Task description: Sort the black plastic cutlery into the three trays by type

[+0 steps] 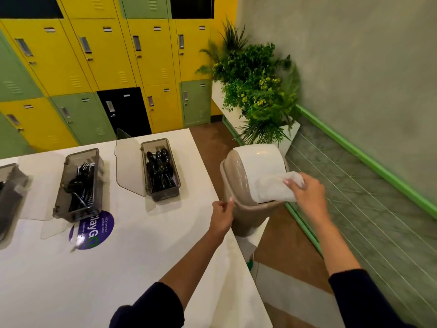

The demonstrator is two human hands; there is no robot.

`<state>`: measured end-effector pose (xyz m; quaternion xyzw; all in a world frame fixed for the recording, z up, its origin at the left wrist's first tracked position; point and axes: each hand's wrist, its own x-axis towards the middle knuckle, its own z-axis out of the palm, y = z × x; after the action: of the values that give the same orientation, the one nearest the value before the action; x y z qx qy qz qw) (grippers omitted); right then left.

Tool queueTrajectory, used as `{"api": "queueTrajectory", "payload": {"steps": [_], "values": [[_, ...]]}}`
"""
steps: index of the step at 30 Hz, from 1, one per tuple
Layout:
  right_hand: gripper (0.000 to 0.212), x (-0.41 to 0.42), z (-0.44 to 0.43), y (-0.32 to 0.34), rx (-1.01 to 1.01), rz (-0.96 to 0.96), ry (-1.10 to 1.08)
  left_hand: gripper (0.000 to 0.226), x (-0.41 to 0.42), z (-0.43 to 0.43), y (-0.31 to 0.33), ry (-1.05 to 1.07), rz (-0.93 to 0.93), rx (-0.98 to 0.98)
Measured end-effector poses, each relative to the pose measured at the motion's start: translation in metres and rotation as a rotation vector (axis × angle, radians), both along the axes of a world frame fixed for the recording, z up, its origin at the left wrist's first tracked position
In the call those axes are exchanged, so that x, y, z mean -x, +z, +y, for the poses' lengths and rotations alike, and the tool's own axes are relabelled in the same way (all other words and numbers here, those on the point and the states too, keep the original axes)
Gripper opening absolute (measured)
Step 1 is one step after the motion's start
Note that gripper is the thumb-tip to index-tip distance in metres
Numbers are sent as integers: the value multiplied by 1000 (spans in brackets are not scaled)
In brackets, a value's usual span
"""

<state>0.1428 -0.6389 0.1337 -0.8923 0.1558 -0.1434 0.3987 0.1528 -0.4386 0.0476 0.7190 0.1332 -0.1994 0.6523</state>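
Three smoky clear trays stand on the white table (142, 245). The right tray (152, 147) holds black spoons (160, 169). The middle tray (62, 197) holds black forks (81, 185). The left tray (11, 185) is cut off by the frame edge, its contents unclear. Off the table's right edge, my left hand (222, 215) grips the rim of a beige swing-lid bin (238, 209). My right hand (306, 192) holds a white paper napkin (274, 189) against the bin's white flap (257, 162).
Clear tray lids (127, 166) lie flat beside the trays. A purple round sticker (94, 230) marks the table near the middle tray. Yellow and green lockers (106, 67) line the back. A planter with green plants (257, 91) stands behind the bin, by a green railing (354, 150).
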Motion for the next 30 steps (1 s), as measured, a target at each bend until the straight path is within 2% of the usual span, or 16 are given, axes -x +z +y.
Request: {"api": "queueTrajectory", "payload": {"steps": [3,5,9,14,18,20,24,27,30], "values": [[24,-11,7,-9,164,-26,88,44,2,-7,-2,22,-9,8],[20,-20,13,-17,219,22,159,42,-1,-11,-3,18,-25,12],[23,-50,18,-28,141,311,231,39,-8,-16,-6,4,-42,-5],[55,-81,15,-36,-36,602,277,27,-9,-14,-12,11,-54,-20],[68,-98,20,-33,41,852,325,23,-8,-12,-6,-1,-62,-18],[68,-99,23,-32,80,941,355,22,-8,-11,-4,-7,-61,-20],[53,-100,26,-52,59,830,213,23,-6,-9,-3,-51,-96,-96],[46,-96,28,-63,338,721,152,22,-7,-10,-2,-77,-112,-135],[40,-94,29,-64,401,658,162,22,-8,-8,3,-81,-126,-156]]}}
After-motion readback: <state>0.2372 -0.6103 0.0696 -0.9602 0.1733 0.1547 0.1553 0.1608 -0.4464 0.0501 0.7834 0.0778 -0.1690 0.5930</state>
